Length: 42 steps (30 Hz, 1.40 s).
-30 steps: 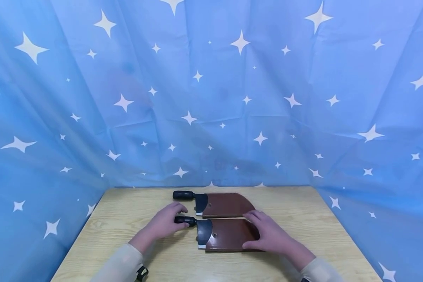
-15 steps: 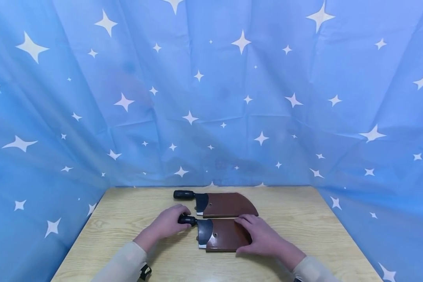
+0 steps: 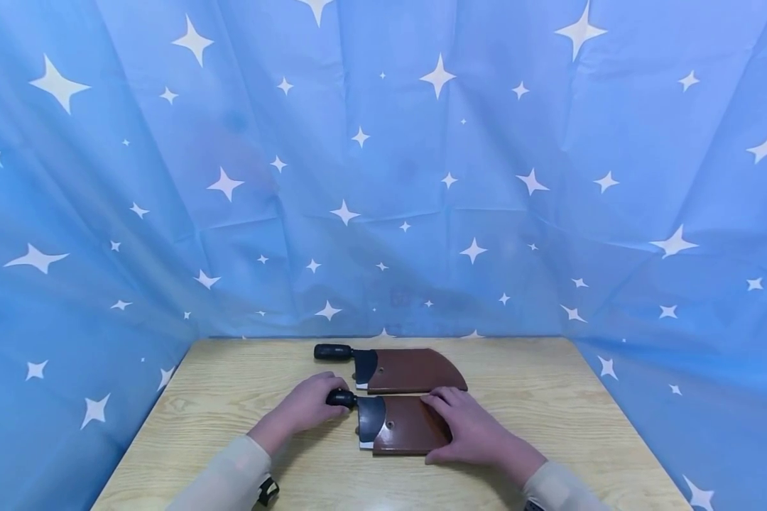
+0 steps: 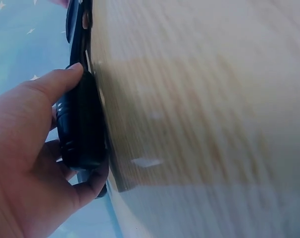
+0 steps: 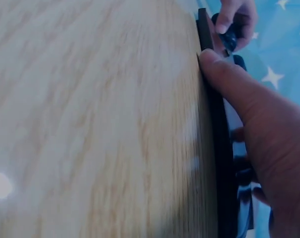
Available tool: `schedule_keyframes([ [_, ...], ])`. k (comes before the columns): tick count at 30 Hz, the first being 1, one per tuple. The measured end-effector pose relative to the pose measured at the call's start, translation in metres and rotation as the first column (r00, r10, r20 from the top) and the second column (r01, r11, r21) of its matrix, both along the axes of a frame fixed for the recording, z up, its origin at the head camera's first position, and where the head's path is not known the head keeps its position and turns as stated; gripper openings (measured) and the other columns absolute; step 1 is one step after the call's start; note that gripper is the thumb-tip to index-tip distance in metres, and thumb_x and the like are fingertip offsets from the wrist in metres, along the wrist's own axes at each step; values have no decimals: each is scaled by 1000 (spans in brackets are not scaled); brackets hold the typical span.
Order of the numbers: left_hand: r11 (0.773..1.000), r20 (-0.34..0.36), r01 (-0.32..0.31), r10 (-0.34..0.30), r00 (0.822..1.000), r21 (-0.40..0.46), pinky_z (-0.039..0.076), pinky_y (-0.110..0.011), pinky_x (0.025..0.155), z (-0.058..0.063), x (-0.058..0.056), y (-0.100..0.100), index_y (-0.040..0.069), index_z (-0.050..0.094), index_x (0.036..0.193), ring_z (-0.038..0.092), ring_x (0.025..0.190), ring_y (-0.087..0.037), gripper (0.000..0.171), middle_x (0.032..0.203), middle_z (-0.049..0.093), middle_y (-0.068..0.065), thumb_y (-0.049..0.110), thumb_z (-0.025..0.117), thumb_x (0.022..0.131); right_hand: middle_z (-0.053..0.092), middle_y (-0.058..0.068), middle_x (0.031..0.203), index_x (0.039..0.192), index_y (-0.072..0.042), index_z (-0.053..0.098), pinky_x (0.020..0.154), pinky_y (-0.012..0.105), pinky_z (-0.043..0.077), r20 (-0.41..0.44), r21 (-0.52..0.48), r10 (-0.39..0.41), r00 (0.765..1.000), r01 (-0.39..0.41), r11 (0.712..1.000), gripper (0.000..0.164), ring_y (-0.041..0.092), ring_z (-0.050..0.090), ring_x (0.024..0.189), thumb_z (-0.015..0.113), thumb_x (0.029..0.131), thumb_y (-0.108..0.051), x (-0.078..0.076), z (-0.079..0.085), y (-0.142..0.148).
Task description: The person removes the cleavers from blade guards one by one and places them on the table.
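Observation:
Two cleavers with black handles lie side by side on the wooden table, each in a brown leather sheath. In the head view, my left hand (image 3: 307, 404) grips the black handle (image 3: 340, 399) of the near cleaver. In the left wrist view, the thumb lies along that handle (image 4: 80, 121) and the fingers curl round its far side and end. My right hand (image 3: 476, 431) holds the near sheath (image 3: 409, 426) across its right part, thumb at the near edge and fingertips at the far edge. A strip of bare blade (image 3: 366, 446) shows by the sheath's dark collar.
The far cleaver's sheath (image 3: 415, 370) lies just beyond the near one, close to my right fingertips, its handle (image 3: 332, 352) pointing left. A blue curtain with white stars (image 3: 383, 177) hangs behind and around the wooden table (image 3: 198, 404).
My left hand has moved right and closed round the near handle. The right hand has slid left along the near sheath. Both cleavers stay in place.

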State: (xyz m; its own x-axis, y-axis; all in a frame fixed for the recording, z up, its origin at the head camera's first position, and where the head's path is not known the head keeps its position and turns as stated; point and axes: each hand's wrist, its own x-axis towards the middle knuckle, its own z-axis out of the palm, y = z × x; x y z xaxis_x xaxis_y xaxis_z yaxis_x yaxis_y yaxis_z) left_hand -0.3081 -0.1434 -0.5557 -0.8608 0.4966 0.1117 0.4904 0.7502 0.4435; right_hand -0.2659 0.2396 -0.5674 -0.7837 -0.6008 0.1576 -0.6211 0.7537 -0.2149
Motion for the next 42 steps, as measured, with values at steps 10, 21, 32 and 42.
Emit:
schedule_keyframes([
  [10, 1000, -46, 2, -3, 999, -22, 56, -41, 83, 2, 3, 0, 22, 78, 114, 62, 91, -11, 25, 100, 62, 11, 33, 89, 95, 55, -3, 140, 156, -16, 59, 107, 48, 53, -24, -34, 25, 999, -26, 999, 106, 17, 52, 127, 82, 79, -84, -1, 4, -2],
  [21, 998, -51, 5, -1, 999, 65, 55, -37, 80, 8, 2, -6, 25, 73, 113, 61, 87, -10, 29, 101, 62, 12, 30, 88, 90, 51, -4, 145, 160, -19, 55, 107, 45, 55, 21, -60, 2, 1000, -1, 998, 105, 14, 49, 130, 89, 78, -75, 2, 23, -3],
  [32, 982, -2, 3, -3, 1000, 189, 56, -37, 81, 10, 4, -6, 31, 72, 106, 64, 88, -9, 23, 96, 69, 16, 37, 90, 94, 50, -2, 149, 163, -16, 53, 108, 45, 55, 11, -68, 9, 1000, -8, 998, 108, 15, 50, 135, 90, 79, -74, 7, 36, -1],
  [42, 961, -8, -7, 9, 1000, 276, 58, -33, 80, 13, 2, -6, 32, 73, 109, 66, 90, -9, 24, 99, 71, 16, 32, 91, 93, 50, 10, 162, 168, -12, 44, 119, 57, 46, -18, -15, 19, 1000, -19, 1000, 118, 33, 47, 150, 92, 78, -72, 13, 51, -6],
])
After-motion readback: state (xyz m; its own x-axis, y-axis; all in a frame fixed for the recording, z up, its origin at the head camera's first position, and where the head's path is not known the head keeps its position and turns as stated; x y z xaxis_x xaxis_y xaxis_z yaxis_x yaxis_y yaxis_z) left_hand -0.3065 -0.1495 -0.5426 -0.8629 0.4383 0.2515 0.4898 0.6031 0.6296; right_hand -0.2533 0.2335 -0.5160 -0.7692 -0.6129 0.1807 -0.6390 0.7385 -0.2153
